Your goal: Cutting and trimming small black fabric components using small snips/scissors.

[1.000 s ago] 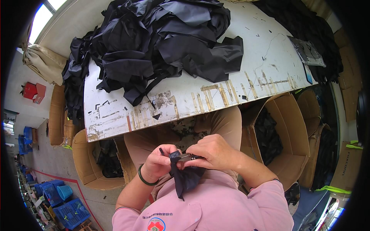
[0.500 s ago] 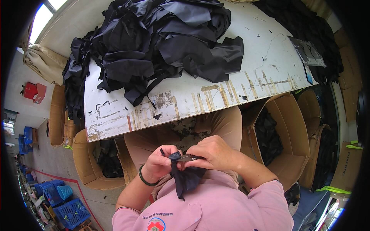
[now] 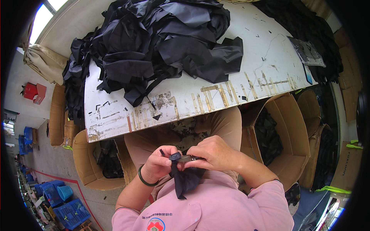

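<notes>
Close to the shirt (image 3: 231,204), the left hand (image 3: 156,163) pinches the black cloth (image 3: 187,183) by its upper end, fingers closed, probably to keep this part firm. The right hand (image 3: 214,152) is curled around a metal tool (image 3: 186,158), perhaps snips, pointing at the cloth. Open boxes (image 3: 84,161) (image 3: 287,123) stand at both sides, seemingly for easy reach. Farther, a black pile (image 3: 127,69) lies on the table (image 3: 250,50), likely to be near the person.

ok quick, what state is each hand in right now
Left hand: closed, pinching the black fabric piece.
Right hand: closed on a small metal tool, exact kind unclear.
</notes>
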`<state>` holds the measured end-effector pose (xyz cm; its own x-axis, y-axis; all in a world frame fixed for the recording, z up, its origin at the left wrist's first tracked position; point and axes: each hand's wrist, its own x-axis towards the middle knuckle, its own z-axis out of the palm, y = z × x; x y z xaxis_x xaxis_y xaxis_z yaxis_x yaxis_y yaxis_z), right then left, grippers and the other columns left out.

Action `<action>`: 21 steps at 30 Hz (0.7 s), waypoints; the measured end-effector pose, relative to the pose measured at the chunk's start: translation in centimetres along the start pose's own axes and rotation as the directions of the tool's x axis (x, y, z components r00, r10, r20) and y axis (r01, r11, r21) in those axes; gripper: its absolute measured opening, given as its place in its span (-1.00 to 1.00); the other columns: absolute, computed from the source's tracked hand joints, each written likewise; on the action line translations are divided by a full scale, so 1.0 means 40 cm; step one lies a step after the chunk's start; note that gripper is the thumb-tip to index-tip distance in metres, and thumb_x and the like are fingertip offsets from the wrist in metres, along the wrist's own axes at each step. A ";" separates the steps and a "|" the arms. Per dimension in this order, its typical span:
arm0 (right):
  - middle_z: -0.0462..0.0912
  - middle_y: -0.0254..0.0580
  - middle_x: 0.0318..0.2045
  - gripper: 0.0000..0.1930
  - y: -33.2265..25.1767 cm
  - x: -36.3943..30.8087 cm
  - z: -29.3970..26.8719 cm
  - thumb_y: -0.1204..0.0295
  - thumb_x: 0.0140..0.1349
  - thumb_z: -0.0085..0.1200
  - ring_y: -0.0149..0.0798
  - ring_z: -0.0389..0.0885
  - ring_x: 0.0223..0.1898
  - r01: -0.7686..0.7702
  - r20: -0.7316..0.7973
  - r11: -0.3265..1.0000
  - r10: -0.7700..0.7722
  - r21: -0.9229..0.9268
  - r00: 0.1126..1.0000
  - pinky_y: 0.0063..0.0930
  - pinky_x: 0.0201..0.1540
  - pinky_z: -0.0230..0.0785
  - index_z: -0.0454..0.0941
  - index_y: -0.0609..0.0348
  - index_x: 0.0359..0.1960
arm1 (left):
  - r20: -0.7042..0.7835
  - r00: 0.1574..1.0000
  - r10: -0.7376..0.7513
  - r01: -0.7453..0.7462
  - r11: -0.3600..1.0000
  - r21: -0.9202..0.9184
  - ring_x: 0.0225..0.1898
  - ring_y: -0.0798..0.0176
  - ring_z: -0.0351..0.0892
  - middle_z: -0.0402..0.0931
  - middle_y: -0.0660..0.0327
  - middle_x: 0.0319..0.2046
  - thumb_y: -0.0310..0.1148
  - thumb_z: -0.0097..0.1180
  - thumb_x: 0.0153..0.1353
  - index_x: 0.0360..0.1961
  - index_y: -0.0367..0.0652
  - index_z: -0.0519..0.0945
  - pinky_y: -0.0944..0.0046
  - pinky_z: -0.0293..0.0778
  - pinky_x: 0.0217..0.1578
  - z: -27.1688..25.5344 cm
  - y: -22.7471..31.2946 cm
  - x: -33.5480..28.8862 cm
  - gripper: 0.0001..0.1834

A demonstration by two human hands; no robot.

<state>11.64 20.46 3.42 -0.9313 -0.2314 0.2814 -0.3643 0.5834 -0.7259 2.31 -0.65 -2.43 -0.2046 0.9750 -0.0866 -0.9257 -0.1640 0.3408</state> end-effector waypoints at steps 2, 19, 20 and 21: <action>0.45 -0.23 -0.71 -0.71 -0.001 -0.003 -0.003 0.16 0.06 0.27 -0.14 0.49 -0.64 -0.004 0.003 1.000 0.004 -0.016 1.000 -0.30 -0.59 0.27 0.53 0.09 -0.48 | -0.007 1.000 -0.001 0.001 1.000 -0.004 -0.28 0.04 0.55 0.59 -0.03 -0.38 -0.45 0.19 -0.03 -0.32 -0.29 0.54 0.10 0.41 -0.14 0.003 0.000 -0.002 -0.78; 0.50 -0.39 -0.40 -0.64 0.018 -0.014 0.019 0.15 0.32 0.07 -0.52 0.39 -0.36 -0.391 0.090 0.632 0.453 0.669 0.887 -0.59 -0.26 0.31 0.48 0.23 -0.11 | -0.059 0.994 0.094 -0.082 0.980 0.182 -0.08 0.09 0.52 0.48 -0.02 -0.07 -0.55 0.19 0.00 -0.35 -0.25 0.56 0.13 0.38 0.08 0.035 0.025 0.016 -0.86; 0.49 -0.40 -0.41 -0.64 0.013 -0.014 0.017 0.16 0.29 0.11 -0.54 0.36 -0.39 -0.408 0.107 0.644 0.454 0.647 0.885 -0.59 -0.29 0.29 0.48 0.23 -0.11 | -0.054 0.994 0.092 -0.080 0.979 0.186 -0.08 0.09 0.52 0.48 -0.02 -0.07 -0.55 0.19 0.00 -0.35 -0.25 0.56 0.13 0.38 0.08 0.037 0.021 0.019 -0.86; 0.47 -0.41 -0.41 -0.63 0.007 -0.012 0.016 0.17 0.27 0.14 -0.56 0.33 -0.41 -0.424 0.121 0.658 0.454 0.623 0.883 -0.60 -0.32 0.27 0.48 0.23 -0.11 | -0.079 0.991 0.112 -0.093 0.973 0.209 -0.05 0.10 0.50 0.47 0.01 -0.06 -0.57 0.18 0.01 -0.34 -0.25 0.57 0.14 0.36 0.08 0.037 0.014 0.019 -0.86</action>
<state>12.00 20.25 2.70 -0.9870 -0.0333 -0.1574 0.1576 -0.0032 -0.9875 2.11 0.23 -0.93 -0.3313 0.9357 -0.1216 -0.8154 -0.2191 0.5358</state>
